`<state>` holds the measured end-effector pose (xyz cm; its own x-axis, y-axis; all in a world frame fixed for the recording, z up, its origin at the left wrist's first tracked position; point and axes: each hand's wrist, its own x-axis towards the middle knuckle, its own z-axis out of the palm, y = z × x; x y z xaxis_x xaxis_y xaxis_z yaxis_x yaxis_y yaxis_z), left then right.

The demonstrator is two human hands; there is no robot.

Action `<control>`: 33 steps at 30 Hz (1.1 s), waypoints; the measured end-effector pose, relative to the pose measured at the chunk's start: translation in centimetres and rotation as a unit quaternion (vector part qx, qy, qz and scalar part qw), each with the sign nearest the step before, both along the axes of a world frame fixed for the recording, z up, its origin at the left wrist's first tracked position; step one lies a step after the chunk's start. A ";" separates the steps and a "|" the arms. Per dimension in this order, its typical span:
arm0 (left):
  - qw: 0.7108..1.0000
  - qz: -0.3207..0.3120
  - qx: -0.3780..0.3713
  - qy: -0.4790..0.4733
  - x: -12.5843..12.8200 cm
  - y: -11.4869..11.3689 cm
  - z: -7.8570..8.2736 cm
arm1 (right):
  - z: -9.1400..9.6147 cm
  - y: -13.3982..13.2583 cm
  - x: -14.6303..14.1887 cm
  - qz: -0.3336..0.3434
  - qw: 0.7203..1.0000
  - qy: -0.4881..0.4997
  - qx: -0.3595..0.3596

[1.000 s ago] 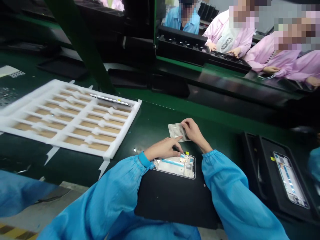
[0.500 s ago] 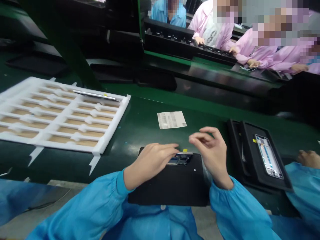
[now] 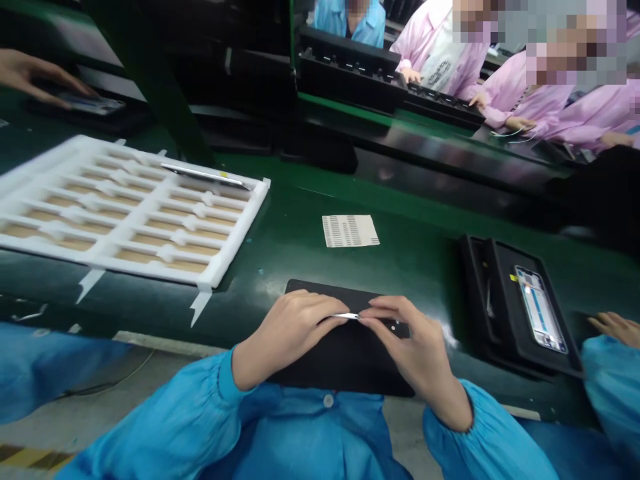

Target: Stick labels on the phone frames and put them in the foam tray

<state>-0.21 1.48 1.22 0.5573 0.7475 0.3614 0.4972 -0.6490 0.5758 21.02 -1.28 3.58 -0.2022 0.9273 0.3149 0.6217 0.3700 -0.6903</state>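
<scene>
My left hand point(image 3: 290, 327) and my right hand point(image 3: 407, 340) meet over a black mat point(image 3: 345, 360) at the near edge of the green table. Both are closed round a thin phone frame point(image 3: 350, 316), seen edge-on as a silvery sliver between the fingertips; most of it is hidden by the fingers. My right thumb and forefinger pinch at its right end. A white sheet of small labels point(image 3: 350, 231) lies flat on the table beyond the mat, apart from both hands.
A white foam tray point(image 3: 125, 220) with slots lies at the left, one phone frame point(image 3: 205, 176) on its far edge. A black tray point(image 3: 520, 307) holding a phone part sits at the right, a co-worker's hand point(image 3: 615, 327) beside it. Other people work across the belt.
My right hand left the label sheet and came back to the phone frame. The frame has been tipped up from lying flat to edge-on, with both hands now closed on it.
</scene>
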 end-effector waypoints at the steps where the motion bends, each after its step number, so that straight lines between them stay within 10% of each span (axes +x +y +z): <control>1: 1.000 -0.002 -0.002 -0.001 0.0 -0.1 0.0 | 0.1 -0.1 0.0 0.001 1.000 -0.005 -0.002; 11: 1.000 -0.019 0.003 -0.013 -0.2 -0.3 -0.1 | 0.5 -1.0 -1.3 0.042 0.987 -0.137 0.071; 26: 0.999 -0.023 0.019 -0.034 -0.2 -0.3 -0.5 | -0.9 -0.8 -1.3 0.049 0.994 0.005 0.102; 33: 0.999 -0.022 0.031 -0.024 -0.2 -0.4 -0.3 | 0.8 -0.2 0.0 0.107 0.986 -0.103 0.076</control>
